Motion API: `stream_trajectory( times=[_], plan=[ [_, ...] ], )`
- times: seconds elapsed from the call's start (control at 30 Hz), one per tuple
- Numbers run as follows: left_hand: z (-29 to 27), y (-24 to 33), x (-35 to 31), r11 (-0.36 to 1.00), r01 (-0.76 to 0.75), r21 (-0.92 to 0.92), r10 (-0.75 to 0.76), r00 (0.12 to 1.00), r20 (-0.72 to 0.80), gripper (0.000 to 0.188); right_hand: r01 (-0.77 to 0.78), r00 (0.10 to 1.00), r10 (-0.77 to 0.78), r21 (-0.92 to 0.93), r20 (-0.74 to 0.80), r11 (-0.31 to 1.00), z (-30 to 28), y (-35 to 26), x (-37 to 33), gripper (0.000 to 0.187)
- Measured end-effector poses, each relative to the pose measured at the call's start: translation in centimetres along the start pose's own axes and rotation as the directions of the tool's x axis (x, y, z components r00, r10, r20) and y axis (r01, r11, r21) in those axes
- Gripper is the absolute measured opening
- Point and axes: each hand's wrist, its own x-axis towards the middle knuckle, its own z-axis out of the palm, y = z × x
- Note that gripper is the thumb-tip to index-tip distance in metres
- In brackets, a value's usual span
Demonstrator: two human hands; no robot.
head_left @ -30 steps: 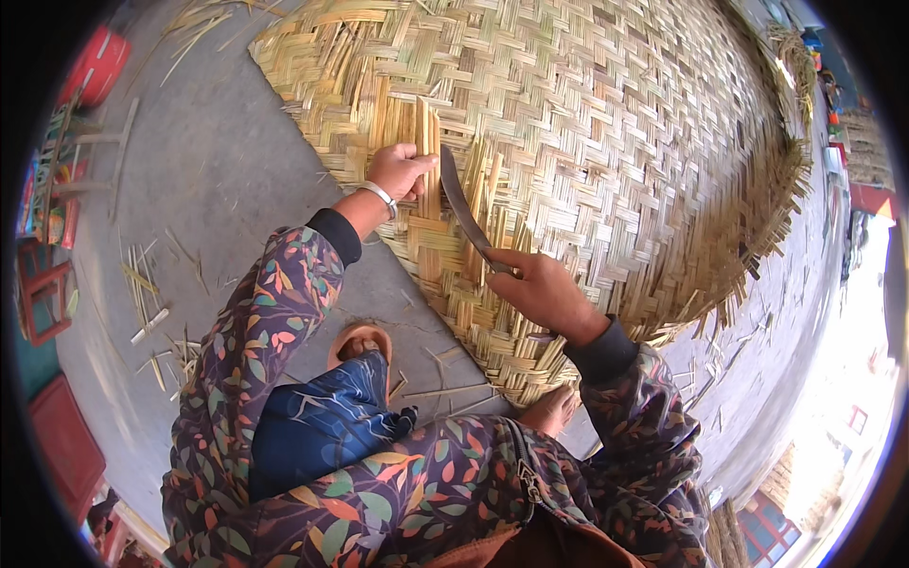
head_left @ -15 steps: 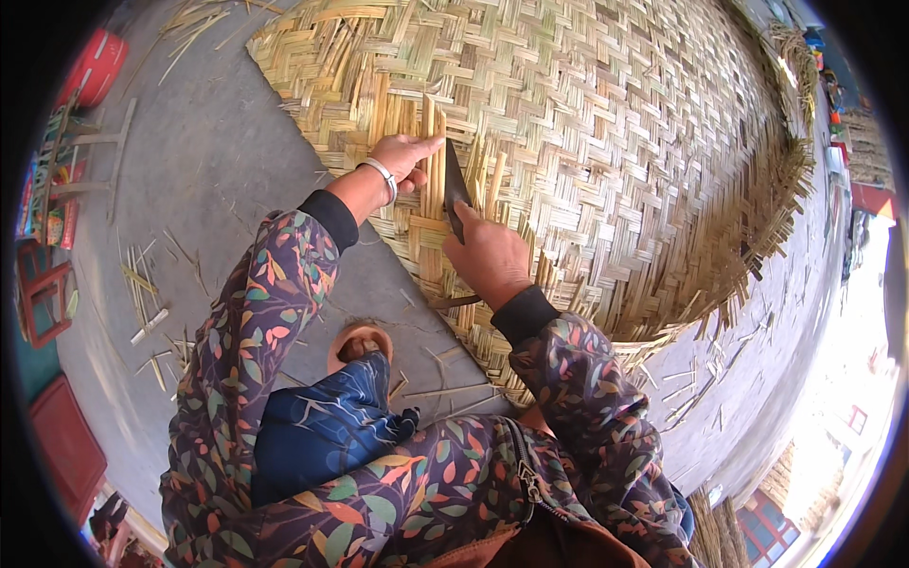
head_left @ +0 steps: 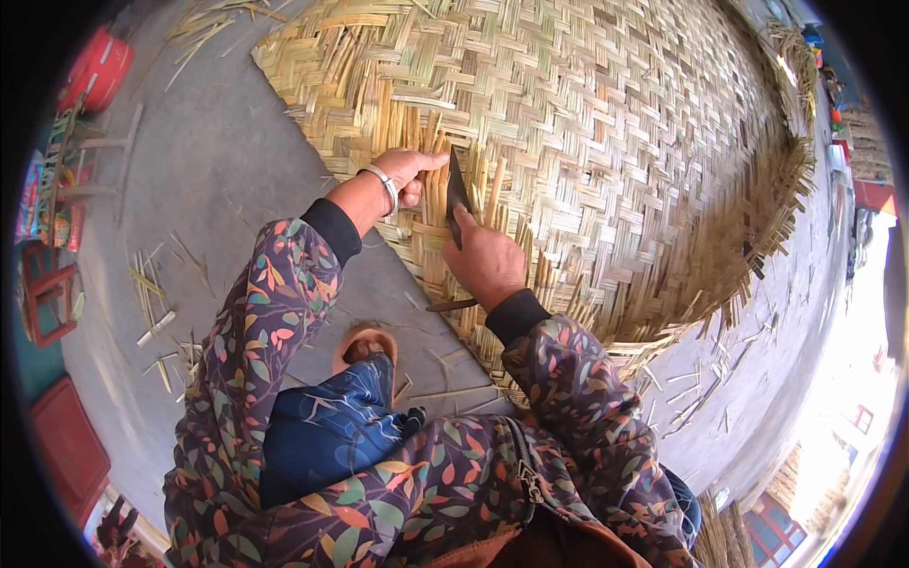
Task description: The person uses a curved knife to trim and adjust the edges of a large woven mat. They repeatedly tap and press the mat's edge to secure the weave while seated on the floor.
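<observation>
A large woven mat (head_left: 606,161) of pale split strips spreads before me, its left edge running diagonally past my foot. My left hand (head_left: 402,177), a bracelet at its wrist, is closed over that edge, pinching upright strip ends (head_left: 434,133) between thumb and fingers. In my right hand (head_left: 488,265) is a knife (head_left: 455,185) with a dark pointed blade, its tip close to the left fingertips. The right index finger lies along the blade. Below that hand a curved brown end (head_left: 453,305) sticks out, perhaps the knife's handle. Loose strip ends (head_left: 495,185) rise right of the blade.
The mat's right rim (head_left: 757,251) curls up with ragged ends. Cut strip scraps (head_left: 147,293) litter the grey floor (head_left: 222,170). My sandalled foot (head_left: 365,346) is beside the mat's edge. Far left are a red container (head_left: 98,68), a wooden frame (head_left: 118,161) and a red stool (head_left: 47,293).
Both hands have shifted slightly down in the picture, along with the mat. The knife remains in the right hand, its blade still beside the left fingertips.
</observation>
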Motion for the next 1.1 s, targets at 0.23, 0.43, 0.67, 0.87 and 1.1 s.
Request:
stream_trajectory(
  times=[0.23, 0.43, 0.67, 0.87, 1.1],
  plan=[
    [0.0, 0.2, -0.4, 0.993, 0.117, -0.023, -0.116, 0.992, 0.039, 0.016, -0.017, 0.998, 0.016, 0.014, 0.058, 1.0, -0.4, 0.3, 0.2, 0.053],
    [0.6, -0.4, 1.5, 0.997, 0.062, 0.048, -0.057, 0.993, -0.102, 0.019, 0.011, 0.999, -0.012, 0.027, 0.038, 1.0, -0.4, 0.4, 0.0, 0.054],
    [2.2, -0.8, 1.9, 0.928, -0.115, 0.355, 0.232, 0.923, -0.308, 0.044, 0.0, 1.0, 0.0, -0.004, 0.022, 1.0, 0.5, 0.9, 1.2, 0.055],
    [1.0, -1.4, 0.1, 0.758, -0.253, 0.602, 0.389, 0.915, -0.106, 0.046, -0.009, 0.999, 0.011, -0.041, 0.043, 0.999, -0.1, 0.6, 1.3, 0.054],
    [1.5, -2.5, -0.5, 0.314, -0.225, 0.922, 0.683, 0.728, -0.055, 0.043, 0.031, 0.999, -0.024, -0.181, 0.042, 0.983, -0.7, 0.4, 0.5, 0.054]
  ],
)
